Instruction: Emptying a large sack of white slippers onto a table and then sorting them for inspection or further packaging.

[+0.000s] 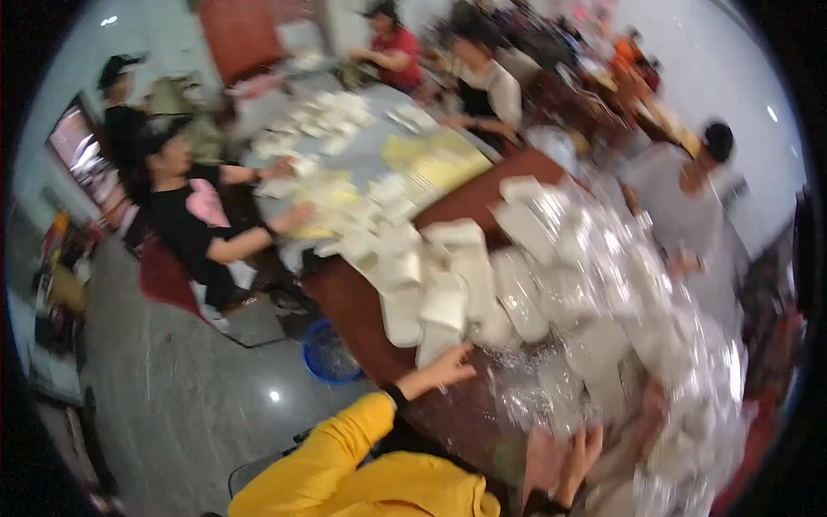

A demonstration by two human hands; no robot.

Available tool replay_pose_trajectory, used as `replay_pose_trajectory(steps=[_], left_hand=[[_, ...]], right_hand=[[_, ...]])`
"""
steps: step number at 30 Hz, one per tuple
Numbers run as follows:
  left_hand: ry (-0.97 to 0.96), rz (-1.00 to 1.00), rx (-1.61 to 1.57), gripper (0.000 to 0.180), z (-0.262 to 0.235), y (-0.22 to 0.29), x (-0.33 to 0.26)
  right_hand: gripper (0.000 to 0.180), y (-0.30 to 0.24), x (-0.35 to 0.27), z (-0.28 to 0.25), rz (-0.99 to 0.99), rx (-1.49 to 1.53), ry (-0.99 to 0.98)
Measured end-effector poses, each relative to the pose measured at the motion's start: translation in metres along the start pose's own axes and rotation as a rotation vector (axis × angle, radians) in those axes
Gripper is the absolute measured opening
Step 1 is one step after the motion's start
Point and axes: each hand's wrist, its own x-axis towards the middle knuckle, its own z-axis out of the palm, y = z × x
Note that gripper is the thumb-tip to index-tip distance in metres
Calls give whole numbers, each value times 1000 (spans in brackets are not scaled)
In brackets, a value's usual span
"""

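My left hand (444,369), at the end of a yellow sleeve, reaches over the near edge of the brown table (353,306). Its fingers are stretched out and apart, just in front of a white slipper (444,314), and I see nothing held in them. Lower right, my right hand (568,461) has its fingers spread beside clear plastic wrapping (538,392); whether it touches the wrapping is blurred. Unwrapped white slippers (401,267) lie in a loose pile beyond my left hand. To the right heaps a large mass of slippers in shiny clear bags (637,284).
A co-worker in black (194,207) reaches over the grey-topped table (362,159) at the left. Others sit at the far side, and a person in grey (689,207) stands right, behind the bagged heap. A blue bin (332,351) stands on the floor by the table.
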Motion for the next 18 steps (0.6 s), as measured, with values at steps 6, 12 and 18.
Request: replay_pose_trajectory(steps=[6,12,18], left_hand=[[-29,42,142,68,-20,-4,-9],[-117,35,187,62,-21,9,-12],[29,311,436,56,-25,69,-14]], right_hand=[[17,-22,-10,16,84,-54,103],[17,-19,-14,23,191,-5,193],[10,-34,-35,21,-214,-301,224]])
